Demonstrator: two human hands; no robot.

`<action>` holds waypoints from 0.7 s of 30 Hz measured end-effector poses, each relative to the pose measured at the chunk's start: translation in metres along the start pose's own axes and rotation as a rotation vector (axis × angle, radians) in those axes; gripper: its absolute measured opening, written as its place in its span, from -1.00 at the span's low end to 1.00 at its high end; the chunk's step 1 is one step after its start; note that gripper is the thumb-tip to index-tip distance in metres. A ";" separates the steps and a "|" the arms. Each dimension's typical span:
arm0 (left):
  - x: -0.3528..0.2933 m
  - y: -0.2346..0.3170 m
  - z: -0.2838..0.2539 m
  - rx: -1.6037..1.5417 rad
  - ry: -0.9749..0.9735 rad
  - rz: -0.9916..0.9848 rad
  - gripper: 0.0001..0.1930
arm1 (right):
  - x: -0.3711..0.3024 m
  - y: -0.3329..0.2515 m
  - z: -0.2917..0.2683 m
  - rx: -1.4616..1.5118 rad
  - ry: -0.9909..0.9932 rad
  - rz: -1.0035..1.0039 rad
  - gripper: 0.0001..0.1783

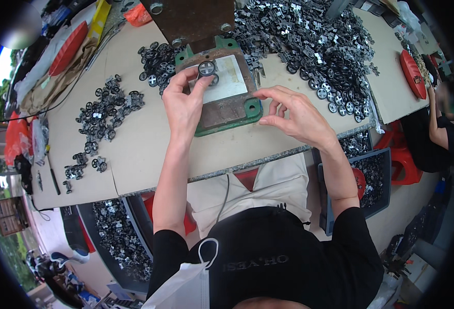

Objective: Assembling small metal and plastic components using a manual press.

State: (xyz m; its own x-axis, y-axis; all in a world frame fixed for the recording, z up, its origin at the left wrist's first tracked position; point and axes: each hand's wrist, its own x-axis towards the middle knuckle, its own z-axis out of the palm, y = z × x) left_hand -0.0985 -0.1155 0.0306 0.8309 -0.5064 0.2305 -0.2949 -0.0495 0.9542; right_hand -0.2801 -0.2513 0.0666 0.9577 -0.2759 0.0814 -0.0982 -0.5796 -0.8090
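Between the thumb and forefinger of my left hand [183, 102] is a small black spoked wheel [207, 68]. A second round wheel shows just below it; I cannot tell whether the two are joined. Both are above the pale plate [226, 82] on the bed of a green and brown metal press [222, 121]. My right hand [294, 113] hovers at the press bed's right edge, by its green corner lug. Its thumb and forefinger are apart, and nothing shows between them.
Loose wheels and grey parts form a large pile [309, 36] at the back right. Wheeled assemblies [101, 116] lie on the left. Parts bins [387, 175] stand below the table edge on both sides. A co-worker [430, 134] sits at the far right, near a red tray [412, 74].
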 end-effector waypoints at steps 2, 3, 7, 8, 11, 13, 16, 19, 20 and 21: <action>0.009 -0.013 0.006 -0.021 0.002 0.015 -0.78 | -0.001 0.011 0.000 -0.017 -0.002 0.004 -0.52; 0.013 -0.018 0.008 -0.041 0.006 0.025 -0.78 | 0.000 0.015 -0.001 -0.039 0.004 0.000 -0.55; 0.019 -0.021 0.017 0.103 0.063 0.094 -0.77 | -0.001 0.022 -0.020 -0.085 -0.005 -0.007 -0.61; 0.019 -0.020 0.018 0.104 0.065 0.105 -0.77 | 0.001 0.019 -0.030 -0.087 0.002 -0.016 -0.61; 0.019 -0.012 0.021 0.165 0.115 0.226 -0.78 | 0.011 -0.007 -0.077 -0.065 0.167 -0.130 -0.70; 0.014 -0.012 0.020 0.263 0.130 0.295 -0.80 | 0.023 -0.027 -0.112 0.018 0.313 -0.226 -0.74; 0.007 -0.033 0.017 0.283 0.117 0.260 -0.81 | 0.065 -0.066 -0.171 -0.063 0.488 -0.359 -0.75; -0.006 -0.022 0.013 0.261 0.123 0.231 -0.82 | 0.103 -0.142 -0.213 0.055 0.524 -0.372 -0.58; -0.008 -0.020 0.013 0.248 0.115 0.179 -0.82 | 0.126 -0.158 -0.227 0.012 0.568 -0.437 -0.51; -0.007 -0.018 0.011 0.247 0.121 0.180 -0.82 | 0.147 -0.172 -0.232 -0.022 0.601 -0.497 -0.44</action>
State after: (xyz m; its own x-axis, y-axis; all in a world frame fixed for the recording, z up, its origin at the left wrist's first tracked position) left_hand -0.1038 -0.1209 0.0094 0.8007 -0.4205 0.4268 -0.5357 -0.1836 0.8242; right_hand -0.1853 -0.3703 0.3533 0.5807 -0.3437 0.7380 0.2929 -0.7576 -0.5833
